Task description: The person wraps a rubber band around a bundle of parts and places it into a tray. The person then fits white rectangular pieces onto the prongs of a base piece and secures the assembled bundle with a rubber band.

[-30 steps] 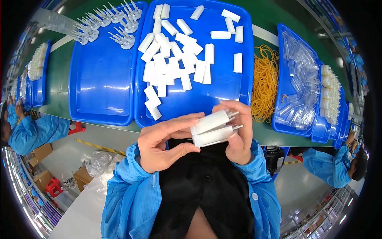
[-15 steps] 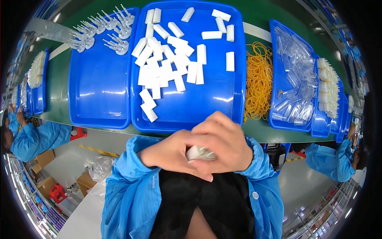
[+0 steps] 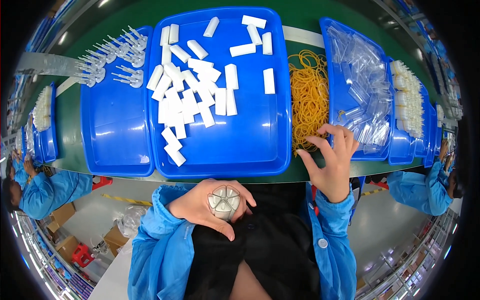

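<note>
Right fingers point(image 3: 339, 141) have moved, parted, over green table point(image 3: 69, 116) above grey floor point(image 3: 372, 225); left fingers point(image 3: 244, 194) grip bundle point(image 3: 223, 202).

The left hand point(image 3: 201, 202) wraps the round bundle point(image 3: 224, 199), hiding its far end and most of its sides; whether the right hand point(image 3: 336, 165) touches the yellow bands point(image 3: 308, 92) is unclear. Upper white pieces point(image 3: 220, 101) cover parts of lower ones; clear sleeves point(image 3: 369, 92) overlap beyond counting. What the co-workers point(image 3: 416, 189) at both edges handle is too small to tell
</note>
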Action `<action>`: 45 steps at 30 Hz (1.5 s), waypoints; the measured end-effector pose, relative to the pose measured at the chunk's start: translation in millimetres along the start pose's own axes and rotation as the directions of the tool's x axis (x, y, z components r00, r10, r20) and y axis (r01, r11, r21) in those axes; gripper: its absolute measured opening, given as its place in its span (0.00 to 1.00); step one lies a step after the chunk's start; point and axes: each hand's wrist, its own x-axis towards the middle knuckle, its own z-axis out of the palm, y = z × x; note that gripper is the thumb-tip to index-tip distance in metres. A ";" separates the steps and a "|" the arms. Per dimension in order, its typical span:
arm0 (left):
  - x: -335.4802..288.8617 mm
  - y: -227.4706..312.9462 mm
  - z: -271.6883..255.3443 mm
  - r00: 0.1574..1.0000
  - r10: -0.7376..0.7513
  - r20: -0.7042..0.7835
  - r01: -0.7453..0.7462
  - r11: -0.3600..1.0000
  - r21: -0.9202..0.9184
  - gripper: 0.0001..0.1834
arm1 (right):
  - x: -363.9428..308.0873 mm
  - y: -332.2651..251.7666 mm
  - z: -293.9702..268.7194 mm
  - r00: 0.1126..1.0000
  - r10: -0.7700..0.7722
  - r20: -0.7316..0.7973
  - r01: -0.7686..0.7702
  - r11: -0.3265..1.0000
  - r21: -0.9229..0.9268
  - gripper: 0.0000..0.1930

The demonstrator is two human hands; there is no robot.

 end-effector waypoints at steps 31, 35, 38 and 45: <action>-0.9 -13.6 1.2 0.979 0.146 -0.141 -0.131 0.985 0.115 0.26 | 19.9 8.6 19.6 0.956 0.110 -0.273 -0.082 0.990 0.111 0.07; 0.0 -13.1 -6.2 0.972 0.232 -0.026 -0.216 0.936 0.276 0.22 | 18.3 14.5 12.0 0.943 0.256 -0.213 -0.183 0.933 0.310 0.05; -2.8 -16.3 -4.0 0.965 0.257 -0.049 -0.237 0.937 0.256 0.18 | 14.7 17.3 4.7 0.909 0.412 -0.061 -0.302 0.752 0.586 0.03; -4.1 -13.2 0.3 0.957 0.229 -0.178 -0.176 0.946 0.273 0.11 | 24.0 8.7 6.9 0.968 0.176 -0.179 -0.114 0.944 0.310 0.07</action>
